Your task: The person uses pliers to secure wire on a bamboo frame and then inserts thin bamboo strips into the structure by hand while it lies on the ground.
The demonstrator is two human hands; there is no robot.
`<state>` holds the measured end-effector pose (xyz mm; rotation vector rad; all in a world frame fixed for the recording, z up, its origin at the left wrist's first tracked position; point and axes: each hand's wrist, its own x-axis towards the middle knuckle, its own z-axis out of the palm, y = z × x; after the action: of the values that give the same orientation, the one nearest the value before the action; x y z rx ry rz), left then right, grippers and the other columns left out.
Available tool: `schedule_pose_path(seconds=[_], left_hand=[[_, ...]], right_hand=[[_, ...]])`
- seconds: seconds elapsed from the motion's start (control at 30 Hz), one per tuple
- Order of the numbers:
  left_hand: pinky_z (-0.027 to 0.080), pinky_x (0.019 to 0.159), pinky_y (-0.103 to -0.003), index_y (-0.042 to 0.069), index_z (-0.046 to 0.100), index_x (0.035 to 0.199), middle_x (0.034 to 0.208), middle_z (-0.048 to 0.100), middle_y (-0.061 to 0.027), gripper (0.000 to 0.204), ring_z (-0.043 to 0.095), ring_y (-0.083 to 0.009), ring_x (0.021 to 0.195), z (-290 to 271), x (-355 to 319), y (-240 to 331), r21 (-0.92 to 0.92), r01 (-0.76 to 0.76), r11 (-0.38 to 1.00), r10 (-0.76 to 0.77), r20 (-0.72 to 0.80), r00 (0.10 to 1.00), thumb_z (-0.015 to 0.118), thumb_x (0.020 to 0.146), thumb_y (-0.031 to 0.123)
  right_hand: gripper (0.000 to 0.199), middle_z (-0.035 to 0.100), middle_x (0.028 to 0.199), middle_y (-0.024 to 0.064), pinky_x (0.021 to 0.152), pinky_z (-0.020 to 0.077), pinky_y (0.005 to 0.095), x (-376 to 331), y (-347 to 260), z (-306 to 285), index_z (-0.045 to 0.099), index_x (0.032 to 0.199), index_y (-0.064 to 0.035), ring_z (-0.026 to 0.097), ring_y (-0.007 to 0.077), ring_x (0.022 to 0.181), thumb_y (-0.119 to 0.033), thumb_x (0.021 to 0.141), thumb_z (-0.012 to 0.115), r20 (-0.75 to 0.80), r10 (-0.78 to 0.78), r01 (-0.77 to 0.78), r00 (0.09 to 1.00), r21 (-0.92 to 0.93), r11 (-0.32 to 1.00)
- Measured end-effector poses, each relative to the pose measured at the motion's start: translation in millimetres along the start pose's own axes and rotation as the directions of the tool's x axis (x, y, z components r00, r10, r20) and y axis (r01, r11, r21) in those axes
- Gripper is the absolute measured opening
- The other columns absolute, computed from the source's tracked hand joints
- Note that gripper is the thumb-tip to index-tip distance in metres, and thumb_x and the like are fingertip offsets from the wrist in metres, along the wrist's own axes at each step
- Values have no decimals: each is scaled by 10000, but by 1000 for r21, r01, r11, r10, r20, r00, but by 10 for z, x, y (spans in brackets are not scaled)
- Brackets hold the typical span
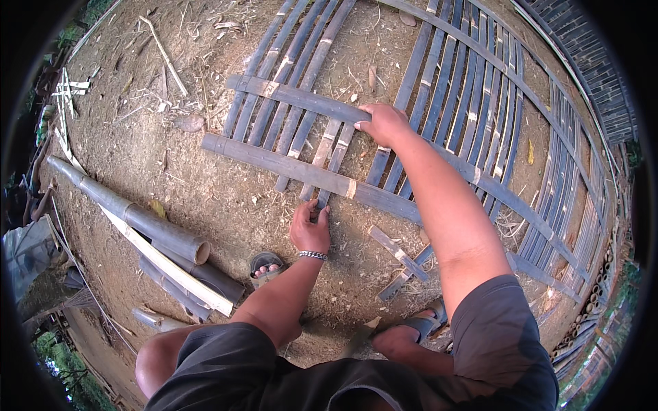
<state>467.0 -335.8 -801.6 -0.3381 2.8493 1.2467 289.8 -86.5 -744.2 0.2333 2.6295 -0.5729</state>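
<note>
A lattice of dark split-bamboo slats lies on the ground, woven across long bamboo crosspieces. My right hand (385, 126) is closed around the farther crosspiece (312, 102), thumb on its near edge. Closer to me, my left hand (311, 227) pinches the near end of a short bamboo slat (337, 156), just below the nearer crosspiece (281, 164). That slat passes between the two crosspieces beside another short slat (320, 155). Several longer slats (257, 122) stand to its left, and a wide gap lies to its right.
Bamboo poles (137, 212) and a pale split strip (171, 257) lie at the left. Short bamboo offcuts (397, 253) rest near my right foot. More woven slats (473, 89) extend right. A dark woven panel (589, 55) stands at the far right; chips litter the dirt.
</note>
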Motion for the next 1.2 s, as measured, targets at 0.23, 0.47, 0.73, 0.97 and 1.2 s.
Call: schedule_pose_path(seconds=[0.23, 0.47, 0.73, 0.97, 1.2], left_hand=[[538, 716, -366, 106, 711, 1032, 968, 710, -57, 283, 698, -214, 755, 11, 3, -21, -14, 10, 1000, -10, -5, 1000, 838, 783, 150], [543, 711, -378, 99, 709, 1055, 930, 692, -70, 321, 689, -223, 754, -20, 30, 81, 36, 11, 999, -11, -11, 1000, 852, 772, 154], [528, 749, -365, 56, 638, 1162, 1099, 604, -137, 455, 619, -240, 820, -78, -157, -108, -65, -173, 983, 175, 34, 984, 857, 764, 85], [488, 898, -442, 46, 659, 1123, 1070, 594, -147, 331, 589, -325, 1024, -140, -510, 151, -71, -462, 884, 460, 308, 833, 794, 824, 89], [524, 872, -439, 57, 672, 1125, 1061, 673, -137, 310, 659, -319, 985, -23, -964, 444, -156, -453, 878, 413, 726, 550, 759, 869, 209]], right_hand=[[516, 634, 1386, 96, 1110, 401, 476, 6, 22, -3, 607, 1413, -224, 585, 302, 1290, -416, 941, 689, 7, 3, -3, 1000, 32, 999], [588, 617, 1400, 134, 1074, 459, 448, 36, 51, -50, 578, 1439, -192, 583, 344, 1284, -446, 924, 704, 47, -12, 10, 999, 48, 999], [466, 660, 1245, 161, 983, 513, 452, -1229, 581, -153, 602, 1366, -130, 646, 350, 1130, -313, 948, 696, -257, -115, 166, 959, 188, 968], [420, 663, 1174, 147, 911, 546, 456, -3038, 1250, 511, 608, 1336, -196, 663, 356, 1045, -199, 922, 680, 257, 3, -23, 966, 74, 997], [478, 658, 1198, 133, 868, 562, 468, -3276, 1298, 947, 557, 1380, -230, 672, 356, 1038, -171, 913, 641, 211, 73, -89, 975, 67, 994]])
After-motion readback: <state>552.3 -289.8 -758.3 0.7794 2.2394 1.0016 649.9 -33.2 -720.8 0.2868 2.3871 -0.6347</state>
